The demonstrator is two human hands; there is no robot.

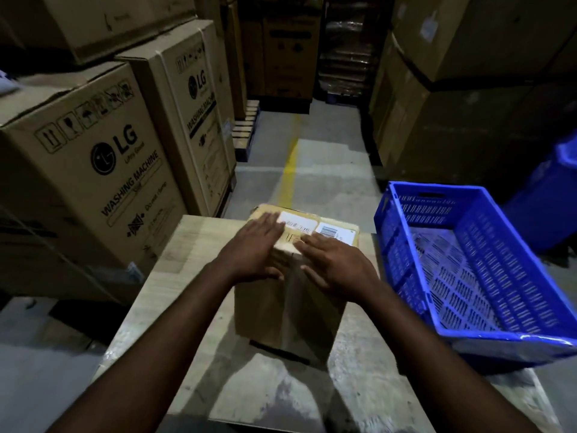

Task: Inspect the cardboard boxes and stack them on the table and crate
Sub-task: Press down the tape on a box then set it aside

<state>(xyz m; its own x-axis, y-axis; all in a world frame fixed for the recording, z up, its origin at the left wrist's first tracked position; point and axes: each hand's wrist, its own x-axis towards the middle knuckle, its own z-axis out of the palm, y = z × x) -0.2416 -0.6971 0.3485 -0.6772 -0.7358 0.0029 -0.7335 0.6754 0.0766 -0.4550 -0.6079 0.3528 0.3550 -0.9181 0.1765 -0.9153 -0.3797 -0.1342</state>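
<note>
A brown cardboard box [281, 307] with two white barcode labels on its top stands upright on the light wooden table [175, 292]. My left hand [256, 248] lies with straight fingers over the near left part of the box top. My right hand [334, 264] is spread flat over the near right part of the top, close beside the left. Whether the palms press on the box or hover just above it is unclear. A blue slotted plastic crate [406, 226] sits at the table's right side, tilted, with nothing inside.
Large washing-machine cartons [93, 170] are stacked along the left. More tall cartons [452, 104] line the right, with a blue bin [559, 189] beside them. A grey floor aisle with a yellow line [288, 170] runs ahead between them.
</note>
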